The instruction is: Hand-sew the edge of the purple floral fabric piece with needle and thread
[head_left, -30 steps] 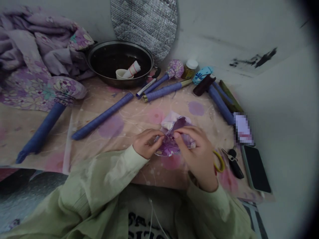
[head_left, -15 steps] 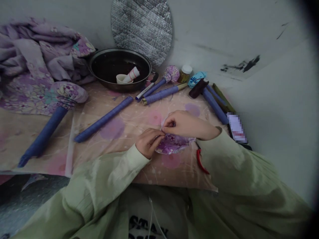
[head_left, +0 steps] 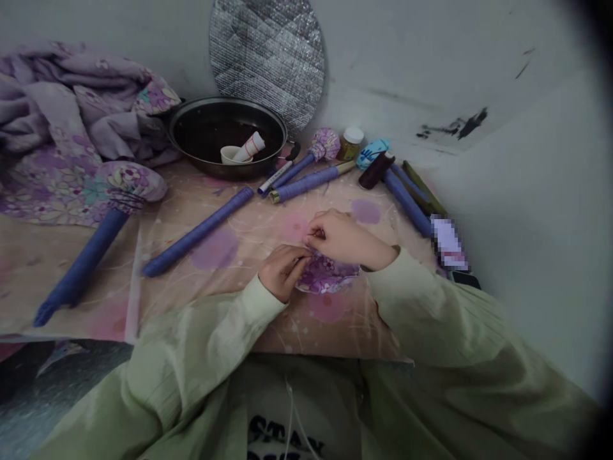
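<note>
A small piece of purple flowered cloth [head_left: 325,275] lies bunched on the table in front of me. My left hand [head_left: 283,268] pinches its upper left edge between thumb and fingers. Just above and to the right, my right hand [head_left: 335,235] is closed in a pinch over the cloth. Whatever sits between its fingertips is too small to make out. The right palm and wrist cover part of the cloth's far side.
Blue-wrapped sticks [head_left: 198,231] lie about, one with a cloth-covered head [head_left: 131,182]. Behind are a black pan [head_left: 191,163] holding a cup, a marker [head_left: 274,177], a jar [head_left: 351,144] and a dark thread spool [head_left: 376,170]. A phone [head_left: 464,280] lies at right.
My right hand has shifted slightly left, and its sleeve now covers the red-handled tool seen before. The left hand keeps its pinch on the cloth. The whole view has moved a little.
</note>
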### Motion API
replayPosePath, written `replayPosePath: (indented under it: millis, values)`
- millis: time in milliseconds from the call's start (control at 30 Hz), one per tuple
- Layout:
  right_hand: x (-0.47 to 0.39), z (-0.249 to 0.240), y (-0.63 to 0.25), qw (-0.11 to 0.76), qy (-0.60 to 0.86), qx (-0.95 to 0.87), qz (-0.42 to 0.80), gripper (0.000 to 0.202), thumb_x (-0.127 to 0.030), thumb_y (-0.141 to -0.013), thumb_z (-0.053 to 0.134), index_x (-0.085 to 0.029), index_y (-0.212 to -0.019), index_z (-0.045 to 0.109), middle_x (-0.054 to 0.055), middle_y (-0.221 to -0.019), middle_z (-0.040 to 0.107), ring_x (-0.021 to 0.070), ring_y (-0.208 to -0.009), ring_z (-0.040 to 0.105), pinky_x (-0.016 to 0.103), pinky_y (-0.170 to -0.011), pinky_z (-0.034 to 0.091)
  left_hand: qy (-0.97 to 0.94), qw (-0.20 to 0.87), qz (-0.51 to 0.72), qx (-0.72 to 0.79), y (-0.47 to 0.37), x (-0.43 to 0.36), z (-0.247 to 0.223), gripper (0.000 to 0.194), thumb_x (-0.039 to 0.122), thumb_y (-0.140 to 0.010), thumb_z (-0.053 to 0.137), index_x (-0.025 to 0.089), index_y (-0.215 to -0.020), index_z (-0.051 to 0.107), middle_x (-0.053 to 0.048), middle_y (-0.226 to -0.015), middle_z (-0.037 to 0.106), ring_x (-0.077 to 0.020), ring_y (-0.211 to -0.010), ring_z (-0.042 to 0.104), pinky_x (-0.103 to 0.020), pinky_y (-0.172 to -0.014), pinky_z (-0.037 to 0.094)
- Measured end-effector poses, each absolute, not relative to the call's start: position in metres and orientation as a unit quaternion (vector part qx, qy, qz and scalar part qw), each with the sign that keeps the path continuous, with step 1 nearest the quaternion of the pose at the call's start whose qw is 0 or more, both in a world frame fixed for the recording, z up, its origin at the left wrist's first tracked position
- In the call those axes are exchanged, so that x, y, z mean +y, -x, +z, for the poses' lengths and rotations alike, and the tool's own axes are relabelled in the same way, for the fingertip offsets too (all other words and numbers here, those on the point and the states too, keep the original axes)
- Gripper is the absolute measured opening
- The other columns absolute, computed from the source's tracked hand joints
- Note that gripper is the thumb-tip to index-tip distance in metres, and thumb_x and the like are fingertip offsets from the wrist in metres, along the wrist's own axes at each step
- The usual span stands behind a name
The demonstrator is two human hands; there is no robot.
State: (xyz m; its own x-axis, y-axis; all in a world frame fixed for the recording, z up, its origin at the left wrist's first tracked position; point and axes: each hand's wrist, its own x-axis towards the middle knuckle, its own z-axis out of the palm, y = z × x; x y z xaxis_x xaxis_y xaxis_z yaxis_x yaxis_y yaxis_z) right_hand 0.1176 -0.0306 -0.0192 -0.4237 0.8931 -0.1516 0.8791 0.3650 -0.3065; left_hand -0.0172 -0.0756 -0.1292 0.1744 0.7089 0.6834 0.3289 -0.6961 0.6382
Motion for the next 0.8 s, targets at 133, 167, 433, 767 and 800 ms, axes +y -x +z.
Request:
replayPosePath:
  millis: [133,167,433,767,800]
  values:
    - [-0.032,-0.021,-0.111,0.020,0.563,-0.810,0.162,0.019,-0.014,-0.082,0.057,-0.016,-0.067,0.069,0.008,-0.085,0.071,0.0238,-0.089,0.058,0.036,-0.074,0.033,-0.739,0.176,0.538,0.364,0.018,-0.075,-0.130,0.010,0.015,-0.089,0.055,0.014,-0.089,0.065,-0.008,-0.082,0.072,-0.0170,-0.077,0.067,-0.029,-0.073,0.053]
    - [-0.031,-0.021,-0.110,0.027,0.569,-0.807,0.157,0.019,-0.015,-0.084,0.056,-0.016,-0.070,0.070,0.009,-0.089,0.071,0.0251,-0.093,0.057,0.037,-0.075,0.033,-0.741,0.177,0.537,0.362,0.018,-0.075,-0.131,0.010,0.015,-0.089,0.055,0.014,-0.089,0.065,-0.008,-0.081,0.072,-0.0170,-0.077,0.067,-0.028,-0.072,0.053]
    - [-0.015,-0.027,-0.109,0.082,0.604,-0.779,0.146,0.021,-0.019,-0.088,0.053,-0.016,-0.076,0.069,0.008,-0.086,0.072,0.0232,-0.089,0.058,0.034,-0.073,0.032,-0.748,0.194,0.527,0.353,0.015,-0.078,-0.131,0.010,0.017,-0.089,0.055,0.015,-0.087,0.064,-0.007,-0.079,0.072,-0.0171,-0.075,0.066,-0.029,-0.070,0.053]
    - [0.015,-0.044,-0.115,0.151,0.644,-0.739,0.131,0.020,-0.020,-0.088,0.053,-0.015,-0.075,0.067,0.008,-0.082,0.068,0.0212,-0.081,0.056,0.033,-0.071,0.032,-0.751,0.217,0.524,0.339,0.013,-0.079,-0.132,0.011,0.019,-0.091,0.052,0.016,-0.088,0.062,-0.006,-0.081,0.070,-0.0162,-0.077,0.065,-0.028,-0.072,0.052]
    - [0.017,-0.045,-0.115,0.155,0.648,-0.734,0.130,0.020,-0.019,-0.088,0.053,-0.016,-0.074,0.067,0.008,-0.082,0.068,0.0217,-0.082,0.056,0.033,-0.071,0.032,-0.752,0.219,0.522,0.337,0.013,-0.079,-0.131,0.011,0.019,-0.091,0.051,0.016,-0.088,0.061,-0.006,-0.080,0.070,-0.0162,-0.077,0.065,-0.028,-0.072,0.052]
